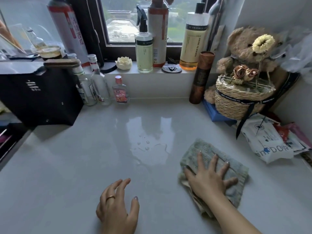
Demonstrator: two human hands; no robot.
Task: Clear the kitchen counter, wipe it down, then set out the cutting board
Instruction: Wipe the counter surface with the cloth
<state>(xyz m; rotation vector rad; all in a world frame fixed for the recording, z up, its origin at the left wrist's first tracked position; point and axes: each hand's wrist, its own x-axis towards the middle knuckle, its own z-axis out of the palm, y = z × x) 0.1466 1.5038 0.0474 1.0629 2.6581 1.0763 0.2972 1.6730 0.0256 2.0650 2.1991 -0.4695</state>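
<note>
A folded grey-green cloth [236, 168] lies flat on the pale counter [67, 166] at the right. My right hand [209, 178] presses down on it with fingers spread. My left hand [116, 205] hovers or rests near the counter's front edge, fingers loosely curled, a ring on one finger, holding nothing. A small puddle of water with droplets [148, 147] sits on the counter between and beyond the hands, left of the cloth. No cutting board is in sight.
A black box [38, 95] stands at the left. Glass bottles [99, 85] and a small red-labelled bottle [120, 92] line the back. A brown tube [200, 78], woven basket [239, 102], teddy bear [244, 48] and wipes pack [266, 142] crowd the right. Bottles stand on the windowsill [152, 70].
</note>
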